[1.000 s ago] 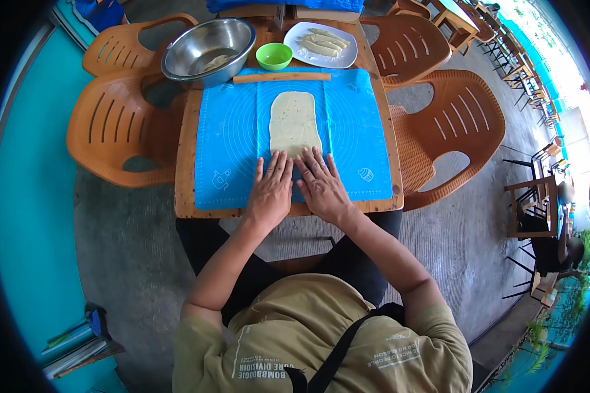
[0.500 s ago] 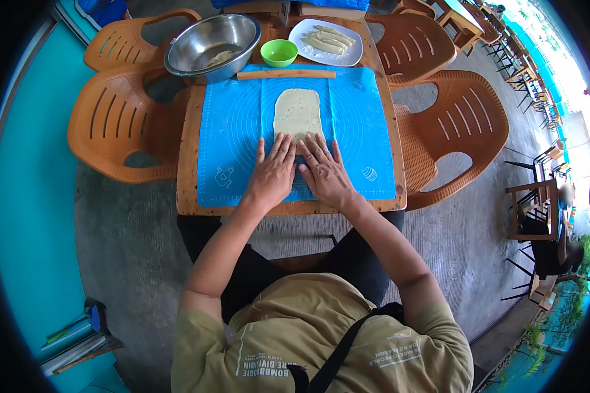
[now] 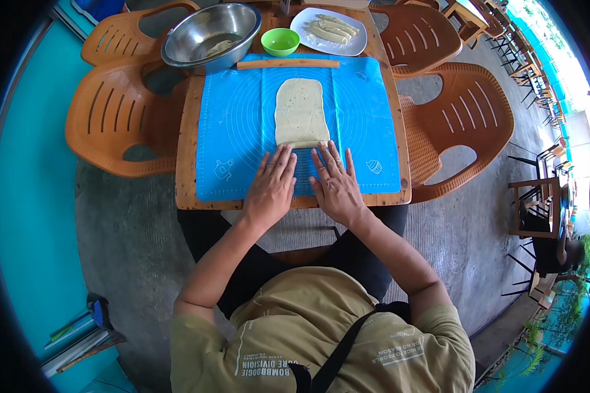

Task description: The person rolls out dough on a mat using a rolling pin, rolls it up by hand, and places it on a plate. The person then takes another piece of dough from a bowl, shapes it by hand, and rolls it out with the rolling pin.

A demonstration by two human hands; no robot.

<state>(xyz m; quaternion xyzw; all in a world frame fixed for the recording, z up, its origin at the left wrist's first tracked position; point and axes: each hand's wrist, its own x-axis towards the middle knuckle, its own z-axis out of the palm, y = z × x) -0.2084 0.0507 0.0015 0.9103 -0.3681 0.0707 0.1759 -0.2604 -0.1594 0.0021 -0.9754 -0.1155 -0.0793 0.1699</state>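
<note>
Head view, looking down over a wooden table [image 3: 185, 164]: a blue silicone mat [image 3: 236, 131] covers most of the top, and a long flat sheet of dough [image 3: 299, 111] lies lengthwise along the mat's middle, its near edge slightly thickened as if rolled over. Both hands lie palm-down on the mat at that near edge, fingers spread and flat, gripping nothing. The left hand [image 3: 270, 187] has its fingertips just at the dough's near left corner; the right hand [image 3: 337, 187] has its fingertips at the near right corner. Whether the tips actually touch the dough cannot be told. At the mat's far edge a wooden rolling pin [image 3: 287, 63] lies crosswise. Beyond it, from left to right, stand a steel bowl [image 3: 210, 36], a small green bowl [image 3: 280, 41] and a white plate [image 3: 308, 26] bearing dough strips [image 3: 334, 31]. Orange plastic chairs [image 3: 459, 111] flank the table on both sides.
</note>
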